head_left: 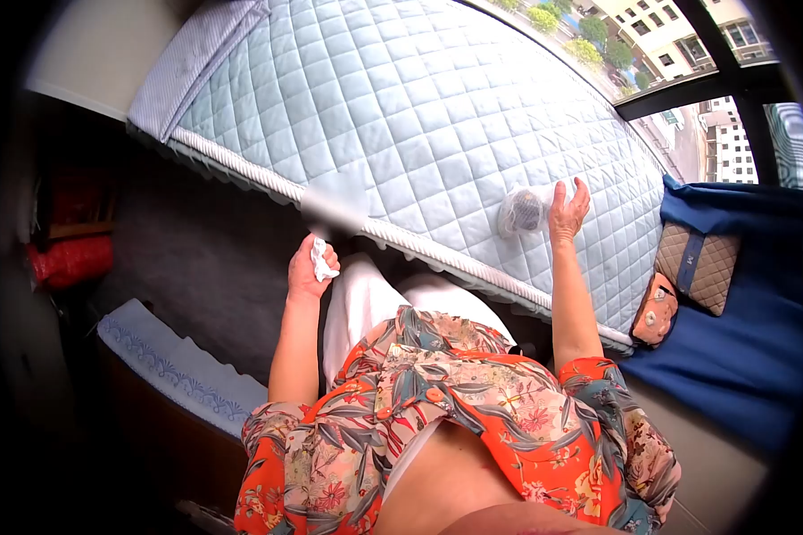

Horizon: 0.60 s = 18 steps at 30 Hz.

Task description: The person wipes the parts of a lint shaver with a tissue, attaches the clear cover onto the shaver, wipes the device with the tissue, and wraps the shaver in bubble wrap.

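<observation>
My left hand (pixel 309 270) is closed around a crumpled white tissue (pixel 321 259), just off the near edge of the bed. Over the bed, my right hand (pixel 568 214) has its fingers apart. Right beside its thumb side lies a clear plastic bag (pixel 524 212) with a dark, rounded thing inside, whose kind I cannot make out. Whether my hand touches the plastic is unclear. Under the bag spreads a pale blue quilted bed cover (pixel 401 116) with a white piped edge. A grey blurred patch covers the cover's edge above my left hand.
A brown quilted cushion (pixel 700 266) and an orange patterned pouch (pixel 657 309) lie at the bed's right end, by a blue cloth (pixel 732 357). Windows (pixel 678 45) run along the far side. Behind me on the left stands furniture with a light blue lace-edged cover (pixel 174 361); a red bundle (pixel 71 263) sits farther left.
</observation>
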{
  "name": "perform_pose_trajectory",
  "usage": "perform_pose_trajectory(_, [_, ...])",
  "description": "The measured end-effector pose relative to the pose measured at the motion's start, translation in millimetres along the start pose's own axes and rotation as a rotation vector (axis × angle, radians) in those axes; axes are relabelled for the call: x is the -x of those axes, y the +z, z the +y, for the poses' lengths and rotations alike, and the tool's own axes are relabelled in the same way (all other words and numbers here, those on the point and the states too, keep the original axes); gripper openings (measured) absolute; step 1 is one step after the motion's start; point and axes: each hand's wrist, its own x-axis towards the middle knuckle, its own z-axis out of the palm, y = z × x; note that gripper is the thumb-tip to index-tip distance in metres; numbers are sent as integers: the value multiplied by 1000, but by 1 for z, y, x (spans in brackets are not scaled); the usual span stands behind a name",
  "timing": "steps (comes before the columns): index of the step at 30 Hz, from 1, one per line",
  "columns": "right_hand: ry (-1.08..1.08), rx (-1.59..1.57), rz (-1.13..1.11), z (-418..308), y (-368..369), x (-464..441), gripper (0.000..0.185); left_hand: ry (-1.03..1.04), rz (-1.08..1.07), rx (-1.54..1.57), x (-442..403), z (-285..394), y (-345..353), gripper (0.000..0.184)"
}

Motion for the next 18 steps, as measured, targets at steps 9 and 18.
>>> perform_pose_trajectory(9, [82, 118, -305, 2, -5, 3, 60, -14, -137, -32, -4, 11, -6, 23])
perform_pose_trajectory(18, [287, 162, -465, 7, -12, -2, 36, 41, -136, 17, 6, 6, 9, 16])
